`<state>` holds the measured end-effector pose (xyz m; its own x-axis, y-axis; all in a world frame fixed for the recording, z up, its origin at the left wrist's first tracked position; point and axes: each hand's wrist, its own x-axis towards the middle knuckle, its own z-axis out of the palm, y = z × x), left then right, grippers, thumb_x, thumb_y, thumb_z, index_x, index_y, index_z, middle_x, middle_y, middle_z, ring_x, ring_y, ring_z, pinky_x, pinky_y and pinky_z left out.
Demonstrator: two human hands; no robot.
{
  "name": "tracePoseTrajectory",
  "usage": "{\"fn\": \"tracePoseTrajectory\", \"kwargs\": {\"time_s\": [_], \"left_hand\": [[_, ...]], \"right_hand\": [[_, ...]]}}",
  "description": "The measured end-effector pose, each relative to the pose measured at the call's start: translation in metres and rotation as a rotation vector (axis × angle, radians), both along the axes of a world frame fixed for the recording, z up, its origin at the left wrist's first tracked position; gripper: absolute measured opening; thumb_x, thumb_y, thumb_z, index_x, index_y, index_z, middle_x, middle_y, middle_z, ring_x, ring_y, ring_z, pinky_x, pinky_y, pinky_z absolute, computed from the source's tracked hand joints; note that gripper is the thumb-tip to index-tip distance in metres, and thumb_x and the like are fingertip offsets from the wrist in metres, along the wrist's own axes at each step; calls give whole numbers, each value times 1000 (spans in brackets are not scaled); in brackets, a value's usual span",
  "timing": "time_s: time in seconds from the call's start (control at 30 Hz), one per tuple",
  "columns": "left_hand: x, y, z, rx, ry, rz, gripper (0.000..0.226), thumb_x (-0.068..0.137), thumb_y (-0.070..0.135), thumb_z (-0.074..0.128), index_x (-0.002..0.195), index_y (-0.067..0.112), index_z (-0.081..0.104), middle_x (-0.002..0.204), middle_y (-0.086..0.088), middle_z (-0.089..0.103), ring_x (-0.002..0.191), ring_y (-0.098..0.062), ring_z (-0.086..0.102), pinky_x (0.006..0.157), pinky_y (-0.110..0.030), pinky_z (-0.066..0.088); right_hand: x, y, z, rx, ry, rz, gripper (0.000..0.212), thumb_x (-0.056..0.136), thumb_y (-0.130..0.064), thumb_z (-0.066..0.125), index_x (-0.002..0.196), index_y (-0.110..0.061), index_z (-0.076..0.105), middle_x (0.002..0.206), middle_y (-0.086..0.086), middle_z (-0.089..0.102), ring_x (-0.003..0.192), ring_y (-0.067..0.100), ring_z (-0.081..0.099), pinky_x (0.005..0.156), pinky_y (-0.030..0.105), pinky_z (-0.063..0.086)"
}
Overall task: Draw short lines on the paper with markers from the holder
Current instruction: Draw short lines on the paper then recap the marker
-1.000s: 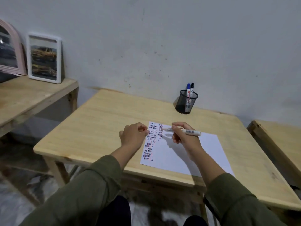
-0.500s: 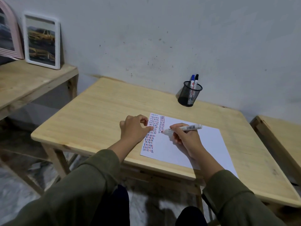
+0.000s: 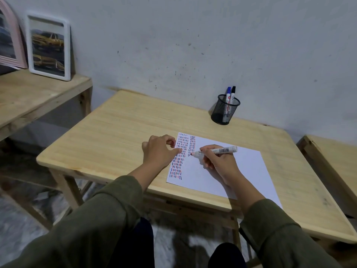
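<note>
A white sheet of paper point(image 3: 231, 171) lies on the wooden table point(image 3: 116, 136), its left part filled with columns of short red, blue and black lines. My right hand point(image 3: 220, 163) grips a white marker point(image 3: 216, 150) whose red tip touches the paper at the bottom of the second column. My left hand point(image 3: 159, 149) is curled, with the thumb pressing the sheet's left edge; I cannot tell whether it holds the marker's cap. A black mesh holder point(image 3: 225, 111) at the table's back contains a blue-capped and a black-capped marker.
A lower wooden bench point(image 3: 29, 97) on the left carries a white-framed picture point(image 3: 48, 49) and a pink arched frame leaning on the wall. Another wooden table point(image 3: 336, 163) stands to the right. The grey wall runs close behind the holder.
My right hand has lowered the marker from above the sheet so its tip rests on the paper. The view has tilted down and closer. My left hand stays on the paper's edge.
</note>
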<state>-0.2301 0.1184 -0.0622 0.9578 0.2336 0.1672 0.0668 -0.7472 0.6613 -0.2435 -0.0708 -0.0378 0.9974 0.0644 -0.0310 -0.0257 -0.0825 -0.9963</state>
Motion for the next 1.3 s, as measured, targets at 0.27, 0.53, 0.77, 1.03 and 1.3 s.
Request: {"fn": "tracePoseTrajectory", "kwargs": {"time_s": [0.27, 0.53, 0.77, 1.03, 1.3], "left_hand": [[0, 0, 0, 9, -1, 10, 34, 75, 53, 67, 102, 32, 64, 102, 17, 65, 114, -13, 49, 84, -32, 24], [-2, 0, 0, -11, 4, 7, 27, 82, 48, 62, 104, 33, 64, 91, 21, 60, 115, -11, 48, 85, -31, 23], [3, -2, 6, -462, -44, 77, 15, 83, 36, 58, 91, 48, 61, 92, 16, 71, 100, -13, 65, 98, -36, 42], [11, -33, 68, -1193, -3, 67, 7, 88, 27, 62, 85, 28, 68, 86, 13, 70, 93, -7, 62, 78, -30, 44], [15, -56, 100, -1323, 62, -18, 10, 92, 18, 56, 95, 20, 65, 82, 8, 64, 75, 1, 56, 63, -20, 33]], "right_hand": [[1, -1, -1, -31, -2, 10, 9, 88, -6, 61, 85, -4, 69, 53, 4, 61, 43, 10, 52, 44, 18, 44], [-1, 0, 1, 15, 5, -7, 7, 88, -7, 61, 87, -4, 67, 51, 3, 61, 42, 10, 54, 44, 17, 44], [2, 1, 20, 133, -23, -40, 18, 91, -10, 53, 89, -8, 70, 65, 11, 62, 52, 16, 53, 47, 21, 42], [10, 8, 73, 109, -248, 52, 22, 92, -3, 51, 88, -14, 70, 70, 10, 66, 58, 17, 59, 53, 24, 46], [15, -6, 87, 60, -308, 22, 18, 91, -4, 53, 93, -8, 71, 71, 11, 67, 59, 17, 60, 54, 26, 46]]}}
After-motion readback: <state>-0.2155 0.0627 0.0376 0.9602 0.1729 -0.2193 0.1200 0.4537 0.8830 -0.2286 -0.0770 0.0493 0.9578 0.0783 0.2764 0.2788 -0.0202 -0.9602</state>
